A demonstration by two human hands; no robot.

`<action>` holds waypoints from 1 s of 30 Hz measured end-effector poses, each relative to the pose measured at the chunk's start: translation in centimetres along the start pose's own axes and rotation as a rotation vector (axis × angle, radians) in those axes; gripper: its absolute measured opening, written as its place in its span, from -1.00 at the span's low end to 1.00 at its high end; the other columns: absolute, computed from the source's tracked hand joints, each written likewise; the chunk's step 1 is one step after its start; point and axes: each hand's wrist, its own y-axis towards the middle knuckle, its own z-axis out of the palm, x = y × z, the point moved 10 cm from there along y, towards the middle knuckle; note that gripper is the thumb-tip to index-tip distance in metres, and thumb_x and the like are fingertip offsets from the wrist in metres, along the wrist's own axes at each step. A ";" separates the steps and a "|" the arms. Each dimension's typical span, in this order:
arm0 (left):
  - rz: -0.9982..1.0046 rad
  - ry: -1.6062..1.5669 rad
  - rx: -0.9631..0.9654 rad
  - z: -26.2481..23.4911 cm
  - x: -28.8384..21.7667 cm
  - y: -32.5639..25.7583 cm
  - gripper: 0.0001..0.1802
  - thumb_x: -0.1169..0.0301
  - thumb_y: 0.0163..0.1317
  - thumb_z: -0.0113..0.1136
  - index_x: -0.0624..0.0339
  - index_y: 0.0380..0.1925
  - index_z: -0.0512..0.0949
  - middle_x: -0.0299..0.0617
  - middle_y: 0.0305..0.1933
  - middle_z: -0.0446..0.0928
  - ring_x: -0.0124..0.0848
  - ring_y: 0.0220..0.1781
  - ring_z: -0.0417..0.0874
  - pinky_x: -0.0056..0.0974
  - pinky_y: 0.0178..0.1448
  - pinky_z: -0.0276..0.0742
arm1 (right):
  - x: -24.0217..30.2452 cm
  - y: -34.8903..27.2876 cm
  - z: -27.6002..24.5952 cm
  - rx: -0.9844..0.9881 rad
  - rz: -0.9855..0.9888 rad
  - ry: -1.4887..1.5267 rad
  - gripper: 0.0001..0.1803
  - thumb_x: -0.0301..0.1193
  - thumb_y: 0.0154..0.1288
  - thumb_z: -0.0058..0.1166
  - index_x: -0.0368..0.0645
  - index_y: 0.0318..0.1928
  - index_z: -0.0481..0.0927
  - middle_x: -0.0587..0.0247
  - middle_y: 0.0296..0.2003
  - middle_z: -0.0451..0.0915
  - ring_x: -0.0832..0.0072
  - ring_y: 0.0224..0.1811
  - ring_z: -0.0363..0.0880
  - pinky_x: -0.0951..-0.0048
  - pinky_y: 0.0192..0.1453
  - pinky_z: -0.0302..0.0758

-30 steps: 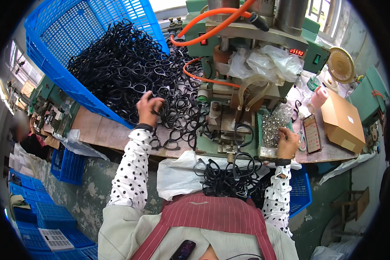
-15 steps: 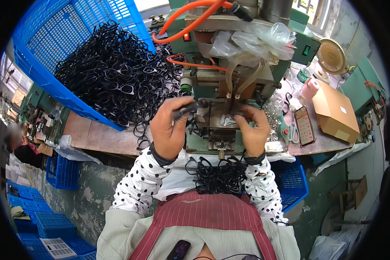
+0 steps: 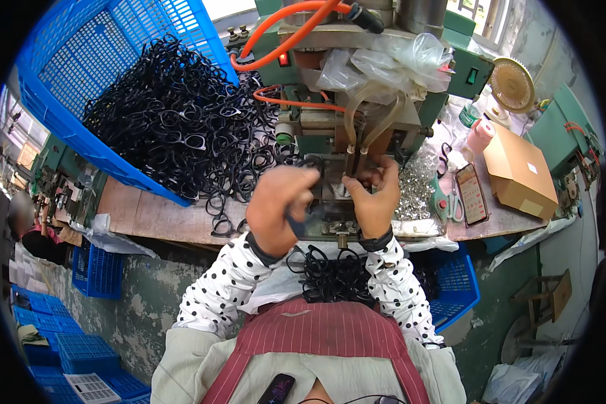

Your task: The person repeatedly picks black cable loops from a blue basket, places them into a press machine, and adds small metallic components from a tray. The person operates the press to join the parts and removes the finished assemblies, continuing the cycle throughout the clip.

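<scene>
My left hand (image 3: 283,205) is closed and blurred by motion, just left of the press's work plate. A dark, smeared piece (image 3: 304,225), seemingly a black eyeglass frame, shows under its fingers. At the green press (image 3: 343,236), my right hand (image 3: 376,198) has thumb and fingers pinched together beside two upright metal pins (image 3: 350,161) fed by clear tubes. Whatever sits in that pinch is too small to make out. Several black eyeglass frames (image 3: 337,276) lie heaped on my lap, below both hands.
A tilted blue crate (image 3: 108,158) spills a large pile of black eyeglass frames (image 3: 175,128) onto the table at left. Right of the press lie small shiny metal parts (image 3: 414,195), scissors (image 3: 455,205), a phone (image 3: 473,194) and a cardboard box (image 3: 522,175).
My left hand has shifted right and turned downward, carrying the dark piece lower. My right hand has moved slightly left and down, its fingers near the pins.
</scene>
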 end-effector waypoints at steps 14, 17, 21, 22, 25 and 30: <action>-0.659 -0.486 -0.082 -0.4 7.1 0.8 -0.75 0.39 0.42 0.08 0.32 -0.03 0.54 -0.25 -0.12 0.60 -0.46 -0.10 0.65 -0.39 -0.05 0.53 | 0.1 -1.1 -0.8 -0.060 0.060 0.073 -0.43 -0.59 0.03 0.25 -0.38 0.09 0.36 0.15 -0.35 0.61 0.53 -0.30 0.58 0.51 -0.13 0.49; -0.693 -0.497 -0.096 -0.4 7.1 0.8 -0.75 0.39 0.42 0.08 0.32 -0.03 0.53 -0.24 -0.11 0.60 -0.46 -0.10 0.64 -0.39 -0.05 0.53 | 0.5 -1.0 -0.6 -0.060 0.035 0.098 -0.44 -0.60 0.04 0.24 -0.38 0.09 0.36 0.15 -0.35 0.61 0.53 -0.30 0.58 0.51 -0.14 0.49; -0.688 -0.485 -0.095 -0.4 7.0 0.9 -0.76 0.40 0.42 0.07 0.33 -0.03 0.53 -0.23 -0.12 0.60 -0.46 -0.11 0.64 -0.38 -0.04 0.53 | 0.3 -0.8 -0.3 -0.035 0.052 0.115 -0.46 -0.61 0.04 0.23 -0.39 0.07 0.37 0.13 -0.33 0.60 0.54 -0.30 0.57 0.51 -0.14 0.49; -0.680 -0.487 -0.092 -0.4 7.0 1.0 -0.76 0.41 0.42 0.07 0.33 -0.03 0.53 -0.24 -0.13 0.60 -0.46 -0.11 0.64 -0.38 -0.04 0.53 | 0.3 -0.7 -0.3 -0.032 0.059 0.110 -0.47 -0.61 0.04 0.23 -0.39 0.06 0.38 0.13 -0.33 0.60 0.54 -0.30 0.57 0.51 -0.14 0.49; -0.695 -0.503 -0.093 -0.2 7.2 0.8 -0.77 0.44 0.42 0.05 0.33 -0.03 0.53 -0.24 -0.13 0.60 -0.47 -0.12 0.64 -0.39 -0.05 0.54 | -0.7 -1.3 -0.7 -0.086 0.053 0.167 -0.52 -0.60 0.06 0.22 -0.40 0.03 0.39 0.13 -0.32 0.59 0.53 -0.27 0.56 0.51 -0.12 0.48; -0.691 -0.519 -0.118 -0.2 7.0 0.9 -0.78 0.44 0.41 0.05 0.33 -0.04 0.53 -0.24 -0.13 0.60 -0.46 -0.12 0.64 -0.39 -0.05 0.54 | -1.4 -2.1 -0.7 -0.154 0.005 0.232 -0.57 -0.59 0.12 0.27 -0.37 0.00 0.43 0.18 -0.21 0.57 0.52 -0.20 0.57 0.50 -0.05 0.49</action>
